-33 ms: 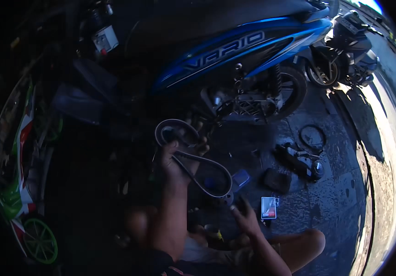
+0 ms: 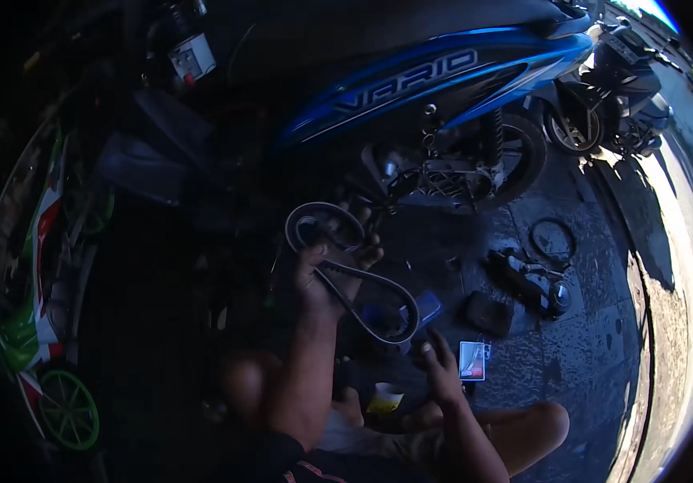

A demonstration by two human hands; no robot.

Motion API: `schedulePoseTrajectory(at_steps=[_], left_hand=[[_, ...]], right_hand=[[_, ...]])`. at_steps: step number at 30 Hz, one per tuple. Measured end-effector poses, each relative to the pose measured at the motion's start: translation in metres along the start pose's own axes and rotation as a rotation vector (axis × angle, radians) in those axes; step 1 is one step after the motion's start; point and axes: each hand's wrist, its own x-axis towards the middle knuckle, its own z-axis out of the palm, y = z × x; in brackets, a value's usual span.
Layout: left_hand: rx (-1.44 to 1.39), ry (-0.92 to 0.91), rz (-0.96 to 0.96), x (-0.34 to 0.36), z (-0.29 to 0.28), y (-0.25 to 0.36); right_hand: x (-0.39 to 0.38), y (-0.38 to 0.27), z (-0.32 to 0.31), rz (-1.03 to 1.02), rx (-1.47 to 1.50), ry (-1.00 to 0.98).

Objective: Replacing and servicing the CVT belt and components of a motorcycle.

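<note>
Nearest, the person's bare knees are seen at the lower edge, with a small yellow-and-white cup (image 2: 385, 398) set on the floor (image 2: 596, 354) between them. The right forearm is raised from the lower edge and angled slightly left; the right hand (image 2: 440, 362) is held open just below the near end of a black rubber belt (image 2: 362, 290), its fingers (image 2: 427, 348) spread and pointed upward, nothing pinched. Whether the fingertips touch the belt cannot be told. Just to the right, a small blue-and-white packet (image 2: 473, 360) is laid on the floor. The left forearm is stretched upward from the lower edge, nearly straight, and the left hand (image 2: 322, 278) is closed round the belt's middle, the fingers curled tightly on it. The belt is held in the air, twisted into two loops, one near and one far. Farther right, dark parts (image 2: 523, 282) are scattered on the floor. Farthest, a blue scooter (image 2: 443, 80) is parked, its rear wheel (image 2: 515, 153) on the right.
</note>
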Motion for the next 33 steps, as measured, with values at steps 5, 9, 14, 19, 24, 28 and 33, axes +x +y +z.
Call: schedulePoseTrajectory(at_steps=[5,9,14,19,24,28,33], left_hand=[[0.181,0.117,-0.08,-0.035,-0.016,-0.001],[0.303,0.21,-0.128,-0.047,-0.023,-0.003],[0.267,0.322,-0.149,-0.05,-0.028,0.001],[0.872,0.642,-0.092,-0.05,-0.057,-0.004],[0.545,0.552,-0.09,-0.057,-0.052,-0.01],[0.431,0.562,0.003,-0.061,-0.057,-0.016],[0.811,0.592,-0.008,-0.058,-0.054,-0.014]], right_hand=[[0.016,-0.062,0.047,-0.139,0.685,-0.12],[0.016,-0.067,0.043,-0.177,0.267,-0.001],[0.009,-0.068,0.03,-0.352,0.053,0.173],[-0.007,-0.072,0.03,-0.647,-0.381,0.281],[-0.008,-0.071,0.034,-0.917,-0.687,0.273],[-0.01,-0.064,0.033,-0.875,-0.657,0.283],[-0.012,-0.054,0.035,-0.899,-0.673,0.244]])
